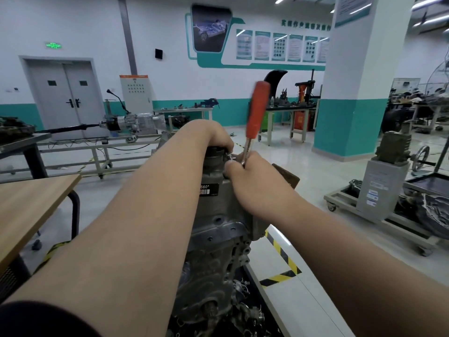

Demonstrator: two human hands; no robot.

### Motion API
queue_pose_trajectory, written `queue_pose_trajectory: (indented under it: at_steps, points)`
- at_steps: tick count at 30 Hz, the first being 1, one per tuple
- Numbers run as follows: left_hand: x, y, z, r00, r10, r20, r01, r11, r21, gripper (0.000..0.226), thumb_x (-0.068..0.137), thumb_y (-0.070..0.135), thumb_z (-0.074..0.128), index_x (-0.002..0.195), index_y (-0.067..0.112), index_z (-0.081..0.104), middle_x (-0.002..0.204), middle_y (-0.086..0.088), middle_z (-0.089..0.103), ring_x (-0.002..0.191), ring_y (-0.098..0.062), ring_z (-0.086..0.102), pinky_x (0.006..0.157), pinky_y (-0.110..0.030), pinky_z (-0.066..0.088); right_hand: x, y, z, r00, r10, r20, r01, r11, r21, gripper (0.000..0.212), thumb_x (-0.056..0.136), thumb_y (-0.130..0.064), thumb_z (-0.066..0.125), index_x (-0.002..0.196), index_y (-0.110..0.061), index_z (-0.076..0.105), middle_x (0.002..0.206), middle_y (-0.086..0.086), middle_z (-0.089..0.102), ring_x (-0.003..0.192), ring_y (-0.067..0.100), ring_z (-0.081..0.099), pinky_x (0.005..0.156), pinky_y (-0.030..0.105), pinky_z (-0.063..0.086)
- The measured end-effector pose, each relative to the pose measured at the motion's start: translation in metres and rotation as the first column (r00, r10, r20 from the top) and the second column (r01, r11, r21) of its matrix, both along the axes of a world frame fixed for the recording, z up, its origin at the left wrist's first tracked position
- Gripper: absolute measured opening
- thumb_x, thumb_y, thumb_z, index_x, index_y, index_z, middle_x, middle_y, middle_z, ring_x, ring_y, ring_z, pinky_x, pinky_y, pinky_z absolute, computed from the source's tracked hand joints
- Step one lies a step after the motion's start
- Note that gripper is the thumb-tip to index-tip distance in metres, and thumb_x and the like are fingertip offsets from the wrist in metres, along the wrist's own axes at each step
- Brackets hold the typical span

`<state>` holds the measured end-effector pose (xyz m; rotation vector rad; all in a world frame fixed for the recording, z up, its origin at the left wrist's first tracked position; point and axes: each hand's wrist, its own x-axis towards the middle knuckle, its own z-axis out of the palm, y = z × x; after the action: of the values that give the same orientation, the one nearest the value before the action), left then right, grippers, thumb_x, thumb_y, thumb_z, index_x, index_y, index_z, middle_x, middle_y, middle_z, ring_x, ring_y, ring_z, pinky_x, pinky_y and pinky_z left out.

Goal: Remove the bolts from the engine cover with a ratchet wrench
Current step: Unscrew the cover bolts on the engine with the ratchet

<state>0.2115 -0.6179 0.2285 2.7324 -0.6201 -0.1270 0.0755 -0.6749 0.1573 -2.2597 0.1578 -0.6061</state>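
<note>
Two grips: my left hand [213, 135] clamped the engine cover [218, 205] to steady it; right hand [252, 173] clamped the wrench [257, 110], handle at twelve.

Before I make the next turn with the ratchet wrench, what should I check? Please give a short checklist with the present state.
1. Right hand grips the ratchet wrench: ok, low on the shaft.
2. Left hand steadies the engine: ok, fingers curled over its top.
3. Wrench head seated squarely: cannot tell, the hands hide it.
4. Space for the orange handle to swing: ok, open air around it.
5. Ratchet direction set to loosen: cannot tell.
</note>
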Motion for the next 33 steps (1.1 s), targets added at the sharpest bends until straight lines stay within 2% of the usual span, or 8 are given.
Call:
queue_pose_trajectory:
  at_steps: [2, 4, 6, 11, 15, 19, 26, 33]
  points:
    - [0.005, 0.002, 0.000, 0.999, 0.019, 0.037, -0.019, 1.000, 0.010, 0.019, 0.083, 0.034, 0.066, 0.079, 0.016, 0.061, 0.087, -0.005, 0.060, 0.072, -0.020, 0.057, 0.067, -0.031, 0.045, 0.000, 0.002, -0.001, 0.998, 0.039, 0.040, -0.051, 0.932, 0.358, 0.026, 0.096, -0.036, 0.041, 0.091, -0.014, 0.051, 0.061, 0.000, 0.056, 0.049, 0.016, 0.051, 0.054, 0.031, 0.044]
    - [0.008, 0.002, -0.001, 0.999, 0.023, 0.036, -0.023, 1.000, 0.012, 0.020, 0.083, 0.035, 0.065, 0.077, 0.016, 0.061, 0.083, -0.005, 0.060, 0.068, -0.019, 0.057, 0.059, -0.029, 0.041, -0.003, 0.007, -0.004, 0.994, 0.084, 0.066, -0.106, 0.703, 0.703, 0.025, 0.098, -0.037, 0.042, 0.090, -0.016, 0.051, 0.052, -0.001, 0.049, 0.037, 0.014, 0.040, 0.044, 0.025, 0.039]
    - [0.012, 0.002, -0.001, 0.999, 0.026, 0.036, -0.026, 1.000, 0.005, 0.021, 0.083, 0.035, 0.065, 0.076, 0.016, 0.061, 0.081, -0.005, 0.060, 0.066, -0.019, 0.057, 0.056, -0.027, 0.040, -0.004, 0.015, -0.006, 0.984, 0.125, 0.128, -0.170, 0.428, 0.888, 0.023, 0.101, -0.038, 0.042, 0.093, -0.017, 0.050, 0.050, -0.002, 0.047, 0.035, 0.013, 0.035, 0.042, 0.022, 0.037]
    - [0.012, 0.002, -0.002, 0.997, 0.024, 0.066, -0.025, 1.000, 0.006, 0.022, 0.082, 0.036, 0.066, 0.074, 0.018, 0.058, 0.078, -0.002, 0.057, 0.063, -0.017, 0.055, 0.052, -0.026, 0.035, -0.007, 0.026, -0.008, 0.930, 0.081, 0.360, -0.324, -0.284, 0.902, 0.036, 0.102, -0.042, 0.035, 0.087, -0.011, 0.044, 0.051, -0.001, 0.045, 0.034, 0.011, 0.030, 0.038, 0.018, 0.034]
    - [0.014, 0.001, -0.001, 0.997, 0.028, 0.067, -0.029, 1.000, 0.008, 0.022, 0.082, 0.035, 0.066, 0.074, 0.017, 0.058, 0.079, -0.003, 0.057, 0.065, -0.018, 0.055, 0.053, -0.027, 0.037, -0.007, 0.033, -0.011, 0.921, 0.038, 0.389, -0.329, -0.459, 0.825, 0.036, 0.101, -0.040, 0.035, 0.081, -0.011, 0.043, 0.051, 0.001, 0.047, 0.031, 0.013, 0.032, 0.038, 0.016, 0.035]
    - [0.012, -0.001, 0.000, 0.997, 0.021, 0.072, -0.024, 0.999, 0.044, 0.023, 0.085, 0.035, 0.065, 0.077, 0.016, 0.056, 0.081, -0.003, 0.053, 0.066, -0.018, 0.053, 0.052, -0.027, 0.036, -0.007, 0.033, -0.015, 0.925, 0.028, 0.379, -0.321, -0.475, 0.819, 0.036, 0.101, -0.040, 0.034, 0.082, -0.011, 0.044, 0.052, 0.001, 0.048, 0.031, 0.013, 0.032, 0.038, 0.015, 0.035]
    - [0.014, -0.003, 0.003, 0.999, 0.024, 0.047, -0.029, 0.994, 0.102, 0.025, 0.087, 0.037, 0.064, 0.079, 0.016, 0.054, 0.084, -0.004, 0.054, 0.070, -0.020, 0.055, 0.063, -0.031, 0.042, -0.008, 0.031, -0.010, 0.949, 0.106, 0.297, -0.270, -0.209, 0.940, 0.038, 0.102, -0.043, 0.035, 0.081, -0.013, 0.046, 0.052, -0.002, 0.047, 0.033, 0.011, 0.030, 0.040, 0.016, 0.033]
    - [0.010, -0.004, 0.006, 0.999, 0.017, 0.030, -0.021, 0.989, 0.147, 0.023, 0.090, 0.036, 0.061, 0.081, 0.015, 0.056, 0.087, -0.006, 0.058, 0.070, -0.020, 0.057, 0.059, -0.030, 0.043, -0.011, 0.022, -0.001, 0.981, 0.174, 0.090, -0.153, 0.394, 0.906, 0.029, 0.101, -0.040, 0.043, 0.086, -0.016, 0.050, 0.054, -0.001, 0.050, 0.035, 0.014, 0.036, 0.043, 0.021, 0.039]
